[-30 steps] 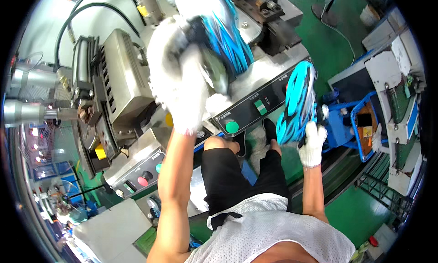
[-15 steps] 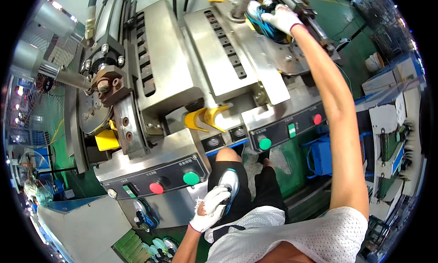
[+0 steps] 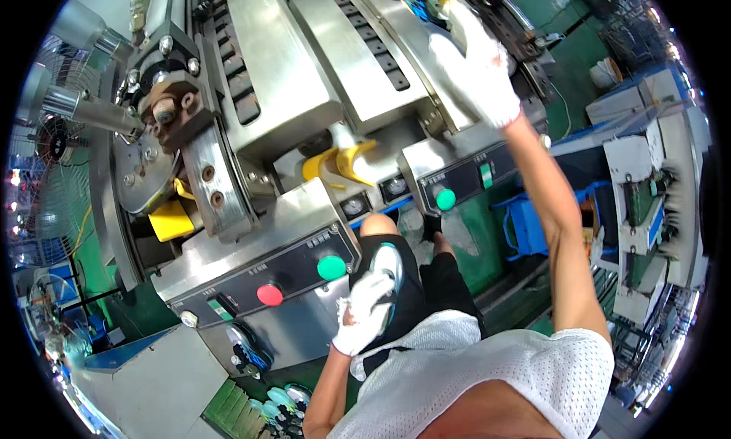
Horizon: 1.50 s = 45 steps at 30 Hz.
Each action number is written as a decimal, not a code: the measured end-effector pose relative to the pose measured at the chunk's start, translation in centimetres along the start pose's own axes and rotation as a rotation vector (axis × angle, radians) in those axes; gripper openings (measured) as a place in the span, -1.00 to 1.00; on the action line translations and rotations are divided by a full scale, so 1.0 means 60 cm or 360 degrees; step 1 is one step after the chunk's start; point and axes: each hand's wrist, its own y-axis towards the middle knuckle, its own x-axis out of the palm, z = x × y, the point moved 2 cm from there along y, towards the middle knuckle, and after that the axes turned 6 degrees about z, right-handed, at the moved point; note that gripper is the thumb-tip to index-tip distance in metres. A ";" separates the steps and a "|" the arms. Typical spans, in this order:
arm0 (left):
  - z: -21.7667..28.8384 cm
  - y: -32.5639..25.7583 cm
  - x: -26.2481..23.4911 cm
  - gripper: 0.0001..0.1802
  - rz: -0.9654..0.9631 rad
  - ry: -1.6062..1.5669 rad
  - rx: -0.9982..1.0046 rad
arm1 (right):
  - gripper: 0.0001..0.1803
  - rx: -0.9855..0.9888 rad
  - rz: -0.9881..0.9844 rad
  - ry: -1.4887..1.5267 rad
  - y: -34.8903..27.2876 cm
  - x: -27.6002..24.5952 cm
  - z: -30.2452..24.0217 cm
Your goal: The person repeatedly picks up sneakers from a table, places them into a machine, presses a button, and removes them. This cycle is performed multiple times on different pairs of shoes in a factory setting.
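Observation:
On my lap, my gloved left hand (image 3: 362,317) is closed around a silver-grey and blue shoe (image 3: 389,262), whose lower part the glove hides. My gloved right hand (image 3: 476,70) is raised over the right side of the metal pressing machine (image 3: 365,81). Its fingers are spread and nothing is in them, though motion smears them a little. Just beyond those fingers, a blue-and-black shoe (image 3: 420,9) sits in the machine's right station, partly cut off by the picture's edge.
Control panels with a green button (image 3: 331,268), a red button (image 3: 269,295) and another green button (image 3: 446,200) face me. Yellow curved guards (image 3: 354,163) sit between them. Another shoe (image 3: 248,348) rests lower left, above several more shoes (image 3: 285,405). A blue crate (image 3: 525,229) stands right.
My right hand has let go of the shoe in the right station and come back toward me, fingers spreading. The left hand keeps the other shoe on my lap. The view has shifted slightly.

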 end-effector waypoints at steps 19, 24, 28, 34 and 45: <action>0.173 0.067 0.189 -0.46 0.0319 -0.0273 0.0476 | 0.28 0.0750 -0.0577 0.0459 -0.679 -0.306 -0.231; 0.368 0.085 0.345 -0.39 -0.0117 -0.0338 0.0961 | 0.16 0.0841 0.0498 -0.0002 -0.675 -0.396 -0.233; 0.510 0.052 0.447 -0.18 -0.0604 -0.0630 0.1460 | -0.01 0.1059 0.1492 -0.0069 -0.673 -0.565 -0.096; 0.374 0.039 0.465 -0.30 -0.0996 -0.0337 0.1322 | -0.33 0.1138 0.1750 -0.0828 -0.703 -0.938 0.199; 0.141 -0.039 0.337 -0.48 -0.0450 0.0108 0.0412 | -0.08 0.2189 0.0904 -0.1143 -0.860 -1.352 0.545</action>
